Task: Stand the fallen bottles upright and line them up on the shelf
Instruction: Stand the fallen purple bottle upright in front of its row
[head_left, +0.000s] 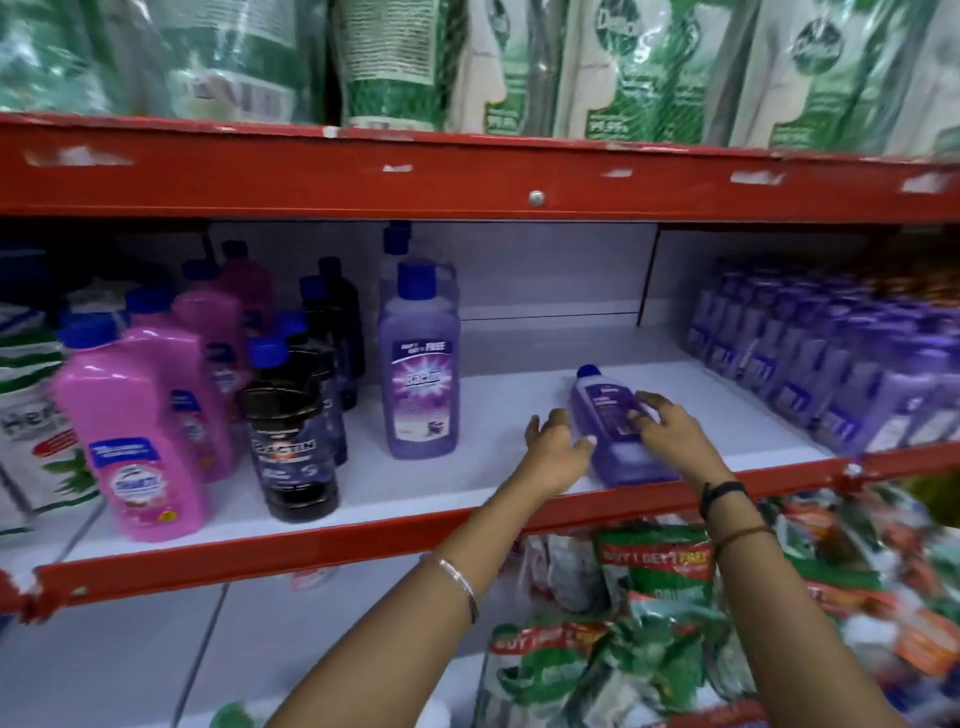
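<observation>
Lying flat near the shelf (467, 499) front edge, the fallen purple bottle (615, 431) has both hands on it: left hand (556, 452) spread against its side, right hand (670, 431) fingers draped over the top, neither fully clamped.

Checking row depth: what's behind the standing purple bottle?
Behind the purple bottle, one more blue cap and a pale shoulder show, so a second bottle stands there. Its body is covered; anything further back can't be seen.

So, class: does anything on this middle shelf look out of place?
Yes. One purple bottle lies flat near the shelf's front edge, cap pointing backward, while neighbouring bottles stand upright. Both hands, left and right, are on it.
</observation>
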